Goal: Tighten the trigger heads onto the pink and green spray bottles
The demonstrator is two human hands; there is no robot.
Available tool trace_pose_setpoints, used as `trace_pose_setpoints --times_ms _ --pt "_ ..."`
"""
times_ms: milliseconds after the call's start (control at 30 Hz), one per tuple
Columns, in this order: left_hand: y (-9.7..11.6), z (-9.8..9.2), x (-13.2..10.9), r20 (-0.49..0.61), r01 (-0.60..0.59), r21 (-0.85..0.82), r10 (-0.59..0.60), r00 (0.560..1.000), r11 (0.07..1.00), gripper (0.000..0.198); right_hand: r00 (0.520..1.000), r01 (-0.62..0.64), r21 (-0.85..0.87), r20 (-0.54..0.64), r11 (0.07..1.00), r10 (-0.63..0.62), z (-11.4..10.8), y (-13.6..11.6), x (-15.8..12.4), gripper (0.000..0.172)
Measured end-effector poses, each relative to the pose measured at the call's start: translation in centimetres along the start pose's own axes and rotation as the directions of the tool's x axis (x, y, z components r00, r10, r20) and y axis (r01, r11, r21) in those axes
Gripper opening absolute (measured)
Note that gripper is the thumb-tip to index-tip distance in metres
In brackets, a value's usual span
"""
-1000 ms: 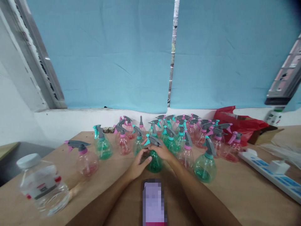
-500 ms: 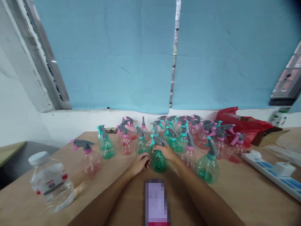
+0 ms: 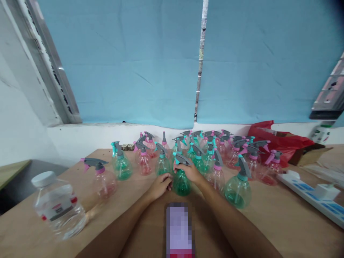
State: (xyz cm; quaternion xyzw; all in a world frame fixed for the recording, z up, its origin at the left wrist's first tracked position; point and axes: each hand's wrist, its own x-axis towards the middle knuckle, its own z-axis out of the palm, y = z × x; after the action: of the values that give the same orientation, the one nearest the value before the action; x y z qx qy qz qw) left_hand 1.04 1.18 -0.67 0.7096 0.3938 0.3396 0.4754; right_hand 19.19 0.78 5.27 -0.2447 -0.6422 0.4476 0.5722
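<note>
A green spray bottle [image 3: 181, 184] with a grey head and turquoise trigger stands upright on the table in front of me. My right hand [image 3: 190, 172] is closed around its neck and trigger from the right, the fingers curled at the trigger side. Close by on the left, my left hand [image 3: 162, 184] rests at the table with its fingers curled in, and nothing shows in it. Behind it stands another green spray bottle [image 3: 162, 166]. To the right of my right hand are a pink spray bottle [image 3: 215, 179] and a green one [image 3: 238, 192].
Several pink and green spray bottles crowd the table [image 3: 129, 218] toward the wall. A clear water bottle [image 3: 60, 211] and a pink spray bottle [image 3: 104, 184] stand at left. A blurred-out phone-like object [image 3: 178, 229] lies in front. At right are a power strip [image 3: 309, 195] and a red bag [image 3: 285, 143].
The fingers of my right hand, stretched out past the trigger before, have drawn in against it. My left hand stays in place, and the bottle still stands upright.
</note>
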Motion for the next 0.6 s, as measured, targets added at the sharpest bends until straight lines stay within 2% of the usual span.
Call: trace_pose_setpoints --times_ms 167,467,600 --pt "-0.07 0.0 0.0 -0.001 -0.007 0.004 0.007 1.0 1.0 0.025 1.0 0.0 -0.018 0.005 1.0 0.0 0.07 -0.22 -0.06 0.009" --pt "-0.15 -0.01 0.12 0.002 0.006 -0.005 -0.006 1.0 1.0 0.026 1.0 -0.011 -0.028 0.0 1.0 0.011 0.2 -0.15 0.08 0.027" --pt "0.07 0.13 -0.07 -0.001 0.021 -0.007 -0.021 1.0 1.0 0.025 1.0 -0.013 0.001 -0.004 1.0 0.013 0.17 0.19 0.04 0.02"
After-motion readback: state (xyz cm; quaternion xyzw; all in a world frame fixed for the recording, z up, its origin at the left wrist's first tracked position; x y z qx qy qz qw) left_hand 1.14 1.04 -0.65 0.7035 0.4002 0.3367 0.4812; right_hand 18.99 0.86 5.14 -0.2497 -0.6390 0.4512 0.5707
